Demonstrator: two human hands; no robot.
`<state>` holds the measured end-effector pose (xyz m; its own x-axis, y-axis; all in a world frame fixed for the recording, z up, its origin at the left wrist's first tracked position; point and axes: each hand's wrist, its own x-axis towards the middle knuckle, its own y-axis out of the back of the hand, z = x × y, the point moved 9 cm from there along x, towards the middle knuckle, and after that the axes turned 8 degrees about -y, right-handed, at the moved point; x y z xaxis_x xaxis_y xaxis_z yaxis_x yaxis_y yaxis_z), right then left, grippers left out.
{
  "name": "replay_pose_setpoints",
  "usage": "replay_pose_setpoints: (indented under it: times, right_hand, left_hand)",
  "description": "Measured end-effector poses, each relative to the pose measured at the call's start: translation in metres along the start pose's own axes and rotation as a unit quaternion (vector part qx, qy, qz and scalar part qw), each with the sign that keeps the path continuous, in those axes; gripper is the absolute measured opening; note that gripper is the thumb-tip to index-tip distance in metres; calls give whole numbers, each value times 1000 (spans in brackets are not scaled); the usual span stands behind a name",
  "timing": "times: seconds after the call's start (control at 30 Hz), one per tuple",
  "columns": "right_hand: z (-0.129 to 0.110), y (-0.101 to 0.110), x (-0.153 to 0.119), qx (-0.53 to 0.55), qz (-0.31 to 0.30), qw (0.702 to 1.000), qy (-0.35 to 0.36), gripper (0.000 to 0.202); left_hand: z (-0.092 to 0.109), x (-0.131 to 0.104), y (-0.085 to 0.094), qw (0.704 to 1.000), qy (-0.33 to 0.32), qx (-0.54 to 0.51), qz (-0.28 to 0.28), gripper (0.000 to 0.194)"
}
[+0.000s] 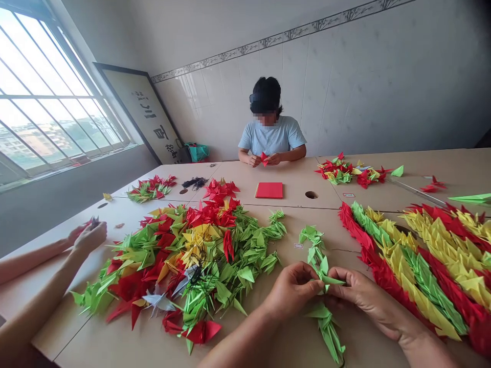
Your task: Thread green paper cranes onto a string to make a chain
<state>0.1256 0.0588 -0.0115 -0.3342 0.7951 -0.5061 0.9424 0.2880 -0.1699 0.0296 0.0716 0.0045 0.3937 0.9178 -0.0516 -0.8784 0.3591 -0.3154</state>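
Note:
My left hand (292, 289) and my right hand (360, 296) are close together at the front of the table, each with fingers pinched. Between them is a green folded paper crane (332, 281), gripped from both sides. It belongs to a strand of green paper cranes (330, 335) running from above my hands to below them, with a dark cord end at the bottom. Left of my hands lies a big heap of green, red and yellow paper cranes (245, 276). To the right, finished-looking rows of cranes (425, 276) lie side by side in red, yellow and green.
Across the table (226, 174), a person (273, 133) holds a red folded paper. Another person's hands (90, 237) work at the left edge. Red paper sheets (269, 190), black cords (195, 182), smaller crane piles (151, 189) and a round table hole (311, 194) lie beyond.

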Motion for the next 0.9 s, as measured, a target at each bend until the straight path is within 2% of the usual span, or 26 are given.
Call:
replay_pose_setpoints:
  times: [0.17,0.37,0.53,0.7,0.8,0.9]
  right_hand:
    - [1,0,1,-14,-12,1000,8,26]
    - [3,2,2,-28,-12,999,21,26]
    - [0,-1,1,-49,-14,998,33,26]
    - [-2,1,1,-97,9,995,39,31]
    - [-2,4,3,-148,37,987,41,33]
    - [-7,13,0,-216,109,969,51,30]
  left_hand:
    - [-2,1,2,999,-5,30,-9,46]
    - [-14,2,6,1000,15,26,-3,44]
    - [-11,3,5,1000,-6,25,-3,41]
    - [-13,3,6,999,2,44,6,39]
    - [-7,1,10,989,-26,147,2,28]
    - [8,-5,11,945,-59,321,-3,25]
